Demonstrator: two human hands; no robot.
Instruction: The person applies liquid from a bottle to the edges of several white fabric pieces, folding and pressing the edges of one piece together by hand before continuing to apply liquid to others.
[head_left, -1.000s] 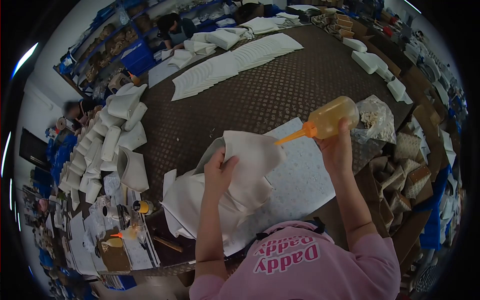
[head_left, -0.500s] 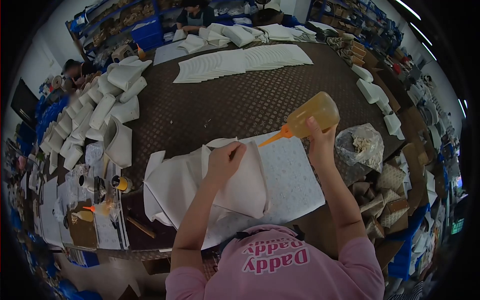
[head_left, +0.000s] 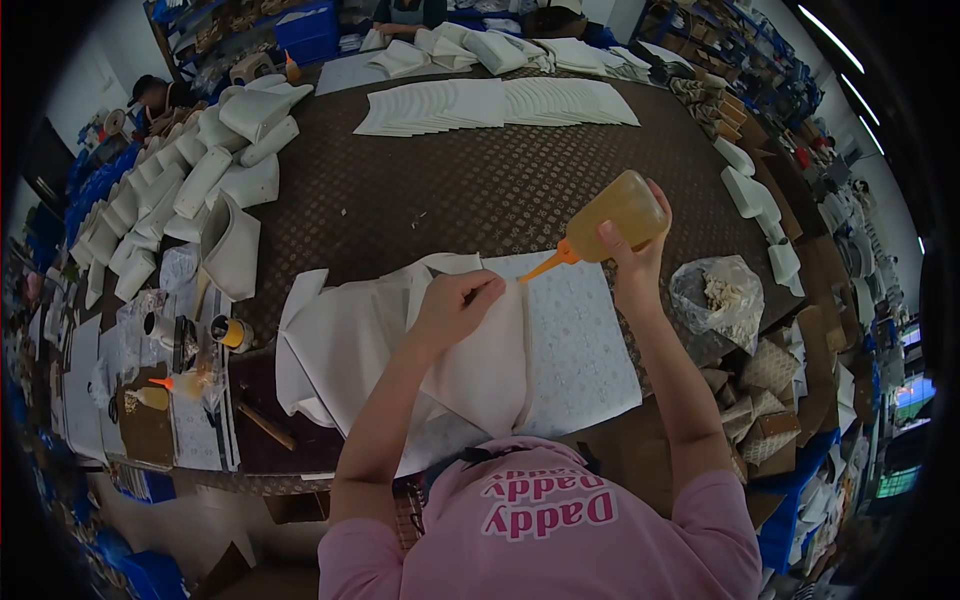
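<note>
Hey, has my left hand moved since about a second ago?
Yes. Judged against the yellow-and-black container, your left hand has moved to the right, leaving a wider gap between them. The camera has shifted too.

The bottle (head_left: 600,215) is amber, its nozzle (head_left: 546,264) orange, the sheet piece (head_left: 487,368) off-white, the tabletop (head_left: 450,180) brown with paler motifs.
</note>
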